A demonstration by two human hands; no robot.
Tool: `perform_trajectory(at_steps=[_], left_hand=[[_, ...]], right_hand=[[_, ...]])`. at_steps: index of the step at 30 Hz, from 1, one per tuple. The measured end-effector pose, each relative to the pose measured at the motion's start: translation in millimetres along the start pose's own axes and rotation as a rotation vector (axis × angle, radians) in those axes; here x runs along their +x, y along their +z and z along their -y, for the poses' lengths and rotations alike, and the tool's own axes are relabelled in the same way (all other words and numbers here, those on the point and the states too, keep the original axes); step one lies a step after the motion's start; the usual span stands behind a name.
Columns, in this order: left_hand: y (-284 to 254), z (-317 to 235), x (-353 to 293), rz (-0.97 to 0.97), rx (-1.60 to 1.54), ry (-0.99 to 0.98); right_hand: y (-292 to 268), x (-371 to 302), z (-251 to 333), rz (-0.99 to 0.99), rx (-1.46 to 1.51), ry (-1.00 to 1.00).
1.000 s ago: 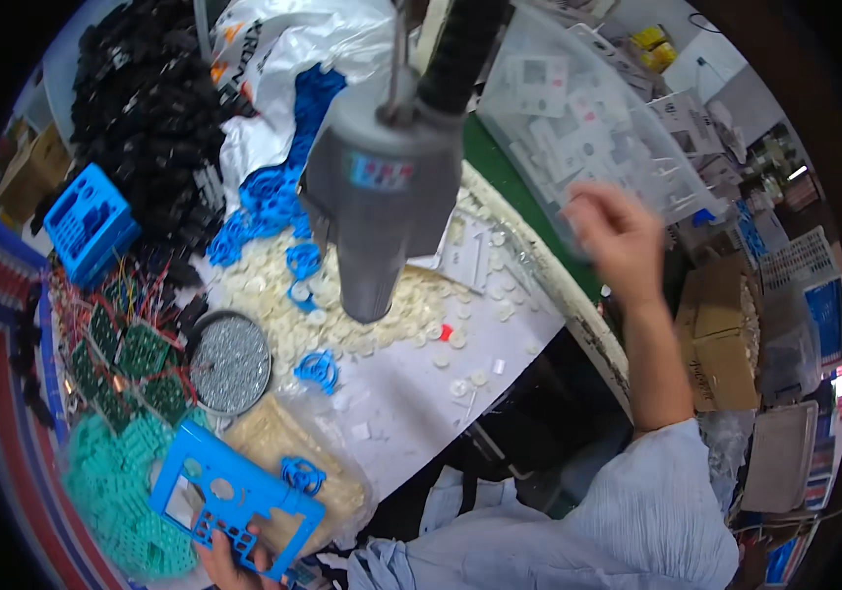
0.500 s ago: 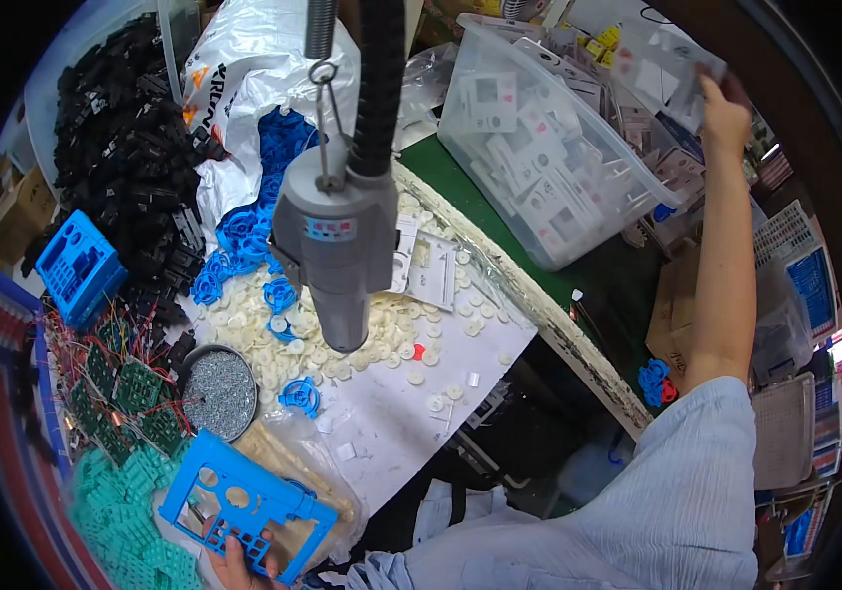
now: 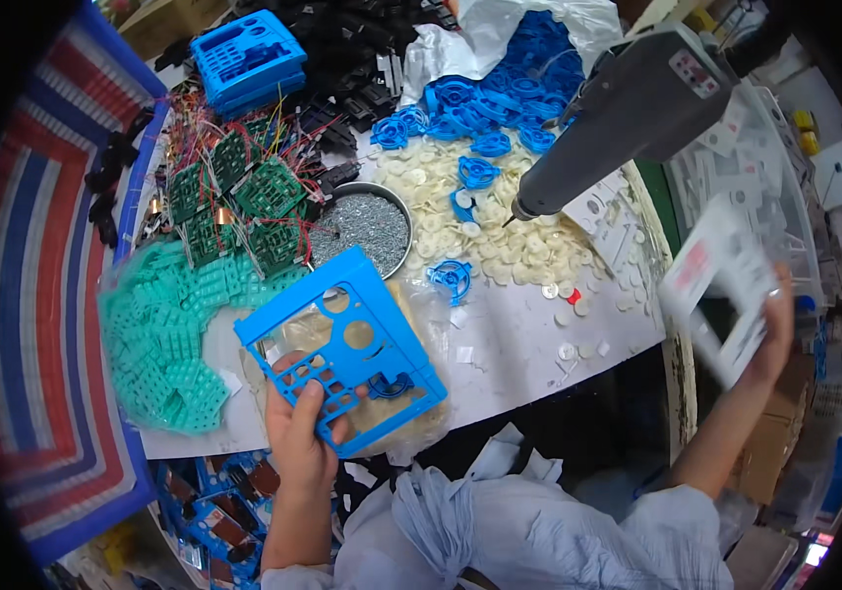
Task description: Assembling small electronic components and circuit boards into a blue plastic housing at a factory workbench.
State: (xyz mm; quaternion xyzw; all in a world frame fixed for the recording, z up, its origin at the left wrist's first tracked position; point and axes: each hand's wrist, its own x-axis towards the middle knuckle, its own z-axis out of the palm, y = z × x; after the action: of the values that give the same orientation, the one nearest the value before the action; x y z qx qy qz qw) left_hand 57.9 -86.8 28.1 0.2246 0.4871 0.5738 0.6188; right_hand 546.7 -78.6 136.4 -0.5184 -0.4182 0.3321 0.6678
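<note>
While the left hand (image 3: 301, 444) gripped the blue plastic frame (image 3: 344, 346) at its near corner, thumb on top and fingers closed around the edge underneath, the frame sat tilted just above the desk (image 3: 524, 339), over a clear bag of pale parts (image 3: 411, 418). Right hand (image 3: 767, 339) was off to the right past the desk edge, raised, fingers closed on a white plastic panel (image 3: 721, 285) with cut-outs; panel was motion-blurred, so detail was unclear. Grey powered screwdriver (image 3: 628, 113) hung tip-down over a heap of cream round discs (image 3: 500, 236), not touched by either hand. Metal bowl of small screws (image 3: 372, 228) sat just behind the frame. One blue ring part (image 3: 452, 277) lay beside the bowl, with more blue ring parts (image 3: 485, 108) piled farther back against a white bag (image 3: 460, 39). Green circuit boards (image 3: 244, 202) with coloured wires lay left of the bowl, and a bag of teal keypad pieces (image 3: 170, 334) was left of the frame. Stacked blue housings (image 3: 247, 57) and a pile of black parts (image 3: 362, 44) were at the far side. Clear bin (image 3: 785, 167) stood on the right behind the panel.
</note>
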Motion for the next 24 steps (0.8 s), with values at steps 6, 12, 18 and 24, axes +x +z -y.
perform_trajectory(at_steps=[6, 12, 18, 24], left_hand=[[6.6, 27.3, -3.0, 0.139, -0.115, -0.048], [14.9, 39.9, -10.5, 0.071, 0.141, 0.113], [8.7, 11.4, -10.4, 0.06, -0.115, -0.138], [3.7, 17.8, -3.2, -0.019, 0.137, 0.288]], right_hand=[[151.5, -113.7, -103.3, 0.364, 0.457, 0.644], [227.2, -125.8, -93.7, 0.724, -0.149, 0.167], [228.1, -81.7, -87.2, 0.706, -0.228, 0.008], [251.9, -110.0, -114.9, 0.831, 0.341, 0.648]])
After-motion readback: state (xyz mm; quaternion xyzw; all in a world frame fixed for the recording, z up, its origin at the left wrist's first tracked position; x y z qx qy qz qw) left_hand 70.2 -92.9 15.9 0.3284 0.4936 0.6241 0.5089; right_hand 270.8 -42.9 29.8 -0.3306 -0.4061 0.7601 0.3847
